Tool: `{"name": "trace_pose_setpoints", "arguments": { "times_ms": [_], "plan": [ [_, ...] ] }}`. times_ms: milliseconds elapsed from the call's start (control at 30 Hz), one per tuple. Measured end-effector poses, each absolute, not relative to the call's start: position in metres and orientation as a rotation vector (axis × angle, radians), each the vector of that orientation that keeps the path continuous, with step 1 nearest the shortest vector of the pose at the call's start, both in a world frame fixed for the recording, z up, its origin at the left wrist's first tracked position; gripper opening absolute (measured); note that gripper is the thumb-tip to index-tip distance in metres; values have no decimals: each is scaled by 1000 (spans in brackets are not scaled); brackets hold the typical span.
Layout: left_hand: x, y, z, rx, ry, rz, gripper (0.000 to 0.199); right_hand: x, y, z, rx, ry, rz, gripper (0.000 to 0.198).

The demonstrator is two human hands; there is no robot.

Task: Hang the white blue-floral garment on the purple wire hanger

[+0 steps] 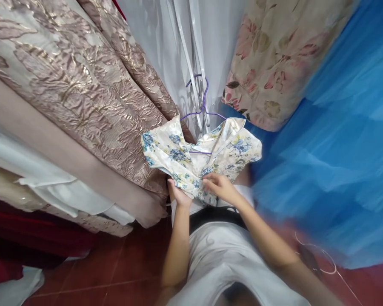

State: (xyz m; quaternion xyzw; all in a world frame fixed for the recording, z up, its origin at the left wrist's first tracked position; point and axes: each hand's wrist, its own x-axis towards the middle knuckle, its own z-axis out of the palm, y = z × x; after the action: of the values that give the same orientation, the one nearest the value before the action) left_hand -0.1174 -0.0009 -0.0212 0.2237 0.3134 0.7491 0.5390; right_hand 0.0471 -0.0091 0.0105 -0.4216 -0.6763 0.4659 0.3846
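Note:
A short cream top with blue flowers (178, 159) hangs on a purple wire hanger (204, 97) in front of my body. My left hand (181, 196) grips its lower left edge, some of the fingers hidden behind the cloth. At the middle of the front, below the V neckline, my right hand (221, 187) pinches the fabric with bent fingers. The hanger's hook points up against a white hanging cloth, and its lower bar shows inside the neck opening.
Pink and gold brocade (83, 85) hangs close on the left. White cloth with long straps (181, 34) is behind the hanger. Floral fabric (274, 76) and a big blue tulle skirt (332, 148) fill the right. A white cable (333, 265) lies on the red tiled floor (115, 267).

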Motion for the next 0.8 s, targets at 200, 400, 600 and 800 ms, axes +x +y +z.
{"name": "trace_pose_setpoints", "arguments": {
  "times_ms": [200, 400, 600, 800],
  "plan": [
    [-102, -8, -46, 509, 824, 1762, 57, 39, -11, 6, -1148, -1649, 1093, 26],
    [-101, -4, -57, 517, 822, 1681, 56, 53, -14, 4, -1124, -1441, 1108, 16],
    [-108, -9, -60, 534, 762, 1582, 62, 47, -11, 2, -1139, -1442, 1209, 15],
    [-106, -12, -67, 618, 796, 1583, 63, 45, -19, -2, -1139, -1469, 1191, 26]
  ]
}}
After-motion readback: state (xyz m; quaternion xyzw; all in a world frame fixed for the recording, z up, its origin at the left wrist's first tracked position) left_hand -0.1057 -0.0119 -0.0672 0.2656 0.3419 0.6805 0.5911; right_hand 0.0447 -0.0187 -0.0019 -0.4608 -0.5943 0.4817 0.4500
